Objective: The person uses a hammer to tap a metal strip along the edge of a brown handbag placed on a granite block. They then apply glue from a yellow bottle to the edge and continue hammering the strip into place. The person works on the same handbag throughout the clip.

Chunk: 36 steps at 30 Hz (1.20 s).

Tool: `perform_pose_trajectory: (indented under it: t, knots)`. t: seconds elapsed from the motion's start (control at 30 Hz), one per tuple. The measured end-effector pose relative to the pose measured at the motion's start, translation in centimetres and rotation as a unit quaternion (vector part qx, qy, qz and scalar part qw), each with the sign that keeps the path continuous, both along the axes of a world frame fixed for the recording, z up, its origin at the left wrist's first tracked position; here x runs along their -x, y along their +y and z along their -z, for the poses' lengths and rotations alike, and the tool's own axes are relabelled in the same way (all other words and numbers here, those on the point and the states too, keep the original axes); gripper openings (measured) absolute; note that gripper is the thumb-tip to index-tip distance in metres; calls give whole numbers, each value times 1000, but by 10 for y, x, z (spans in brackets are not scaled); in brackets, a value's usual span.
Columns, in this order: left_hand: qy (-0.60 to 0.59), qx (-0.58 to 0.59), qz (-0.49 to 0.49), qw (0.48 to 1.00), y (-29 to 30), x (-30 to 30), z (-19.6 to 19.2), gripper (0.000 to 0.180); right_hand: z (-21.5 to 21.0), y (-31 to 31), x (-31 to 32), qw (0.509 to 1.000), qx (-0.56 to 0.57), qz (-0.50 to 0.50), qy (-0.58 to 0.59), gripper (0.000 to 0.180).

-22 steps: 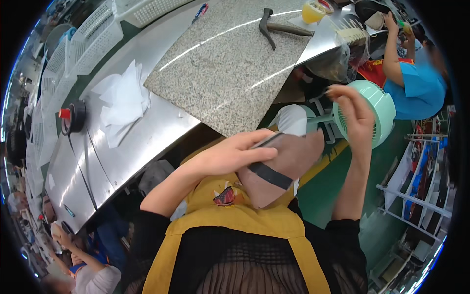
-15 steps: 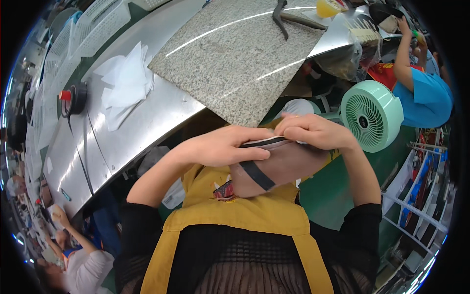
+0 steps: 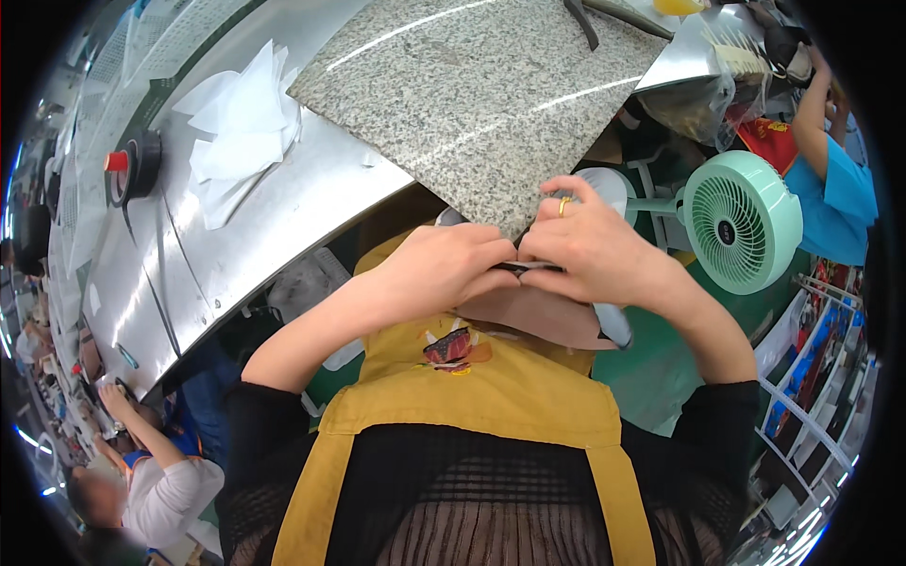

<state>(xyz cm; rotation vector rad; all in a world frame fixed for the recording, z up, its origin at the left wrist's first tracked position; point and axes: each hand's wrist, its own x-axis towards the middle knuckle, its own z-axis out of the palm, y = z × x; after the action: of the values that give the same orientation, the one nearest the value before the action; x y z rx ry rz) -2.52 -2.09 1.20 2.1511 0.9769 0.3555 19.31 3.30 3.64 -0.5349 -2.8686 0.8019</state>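
Below the granite slab [image 3: 481, 94], left hand [image 3: 444, 269] and right hand [image 3: 590, 250] pinch a tan shoe upper [image 3: 543, 316], which spreads toward six o'clock, dark-edged.

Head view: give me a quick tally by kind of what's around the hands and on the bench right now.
Hands on the dark strip: 2, left hand and right hand
Dark strip: 1
Brown leather piece: 1
Granite slab: 1
Green fan: 1
Black tape roll: 1
White paper pile: 1
Total: 8
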Motion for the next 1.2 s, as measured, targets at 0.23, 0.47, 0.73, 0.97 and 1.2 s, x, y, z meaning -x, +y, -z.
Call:
perform_pose_trajectory:
  t: [0.23,0.47,0.73,0.97,1.2]
  knots:
    - [-60,-92,-86,990,5,-4,4,15,-6,33,-23,982,157,38,-94,19]
    - [-103,63,-137,983,9,0,3,23,0,28,-21,984,130,118,-31,12]
    - [-72,36,-190,979,25,-14,7,17,4,41,-20,980,97,168,-52,6]
    - [21,-206,-176,962,26,-16,15,16,2,28,-6,973,-1,214,-83,6]
    - [-33,-168,-164,971,38,-28,22,17,11,31,-11,978,-46,202,-12,6]
